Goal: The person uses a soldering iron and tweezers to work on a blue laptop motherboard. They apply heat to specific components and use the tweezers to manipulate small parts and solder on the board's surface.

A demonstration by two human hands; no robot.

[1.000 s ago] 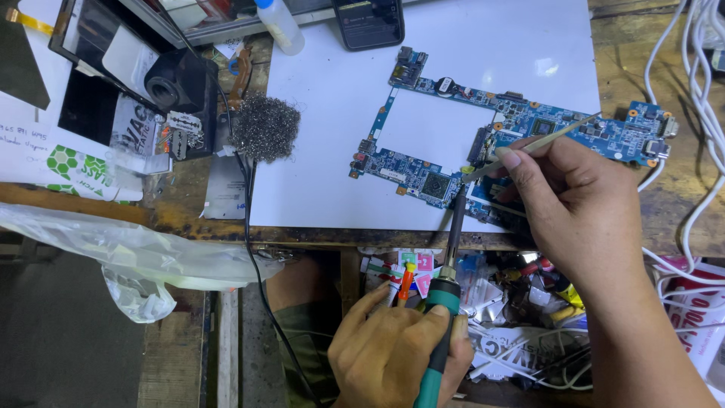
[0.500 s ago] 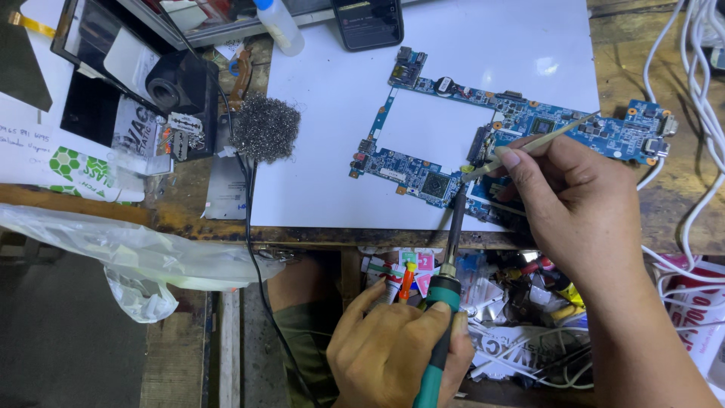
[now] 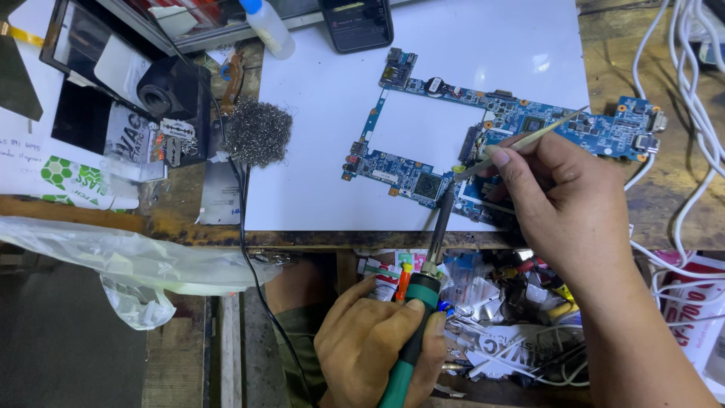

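A blue circuit board (image 3: pixel 521 121) with a rectangular cut-out lies on a white mat (image 3: pixel 332 136). My left hand (image 3: pixel 377 344), below the bench edge, grips a green-handled soldering iron (image 3: pixel 423 302) whose dark tip reaches up to the board's near edge. My right hand (image 3: pixel 566 204) rests over the board's lower right part and pinches thin metal tweezers (image 3: pixel 529 140), their points meeting the iron's tip near a small yellow spot on the board.
A ball of steel wool (image 3: pixel 258 132) sits left of the mat, beside a black holder (image 3: pixel 162 91). A phone (image 3: pixel 356 23) and a squeeze bottle (image 3: pixel 266 26) lie at the back. White cables (image 3: pixel 695 91) run along the right. An open drawer of clutter (image 3: pixel 498 302) is below.
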